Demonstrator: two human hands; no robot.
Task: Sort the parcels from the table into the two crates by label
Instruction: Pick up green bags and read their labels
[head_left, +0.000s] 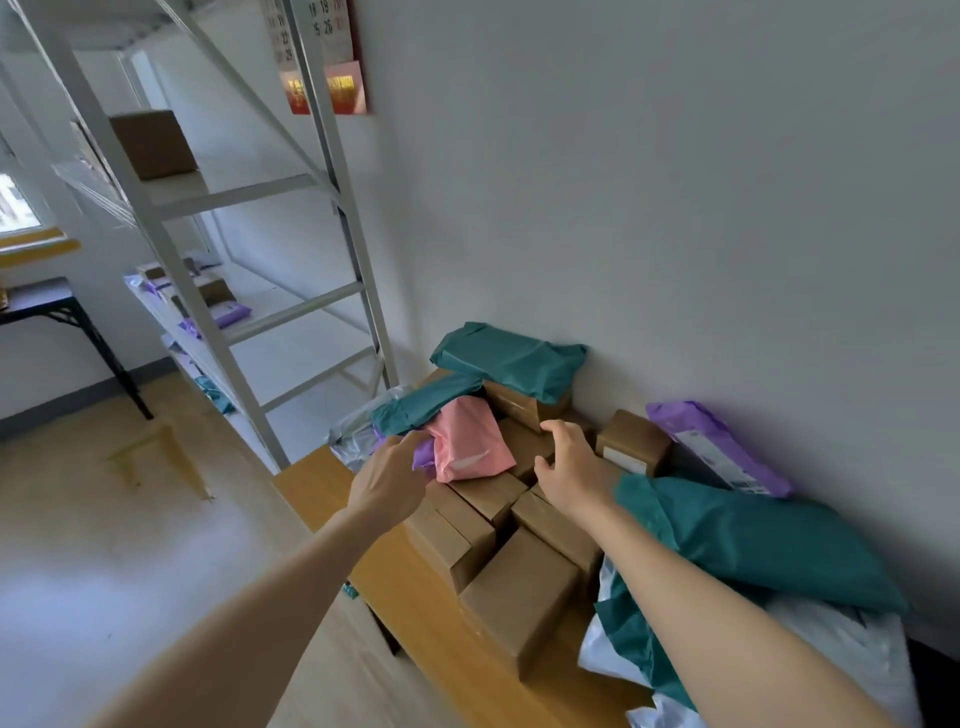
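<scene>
The left grip (389, 480) is curled round the edge of a small purple parcel (425, 458), which is pinched just beside the pink parcel (467, 441) on top of the heap. The right grip (571, 467) is spread, its fingers loosely bent, and is held just above the cardboard boxes (519, 597) to the right of the pink parcel; nothing is held in it. The heap is carried by the wooden counter (311, 483), set against the wall. A teal parcel (769, 540) is partly covered by the right forearm.

Brown cardboard boxes (519, 592) crowd the wooden table (410, 597) at its middle, a pink mailer (465, 441) and purple mailer (423, 458) atop them, teal mailers (511, 358) at its ends.
</scene>
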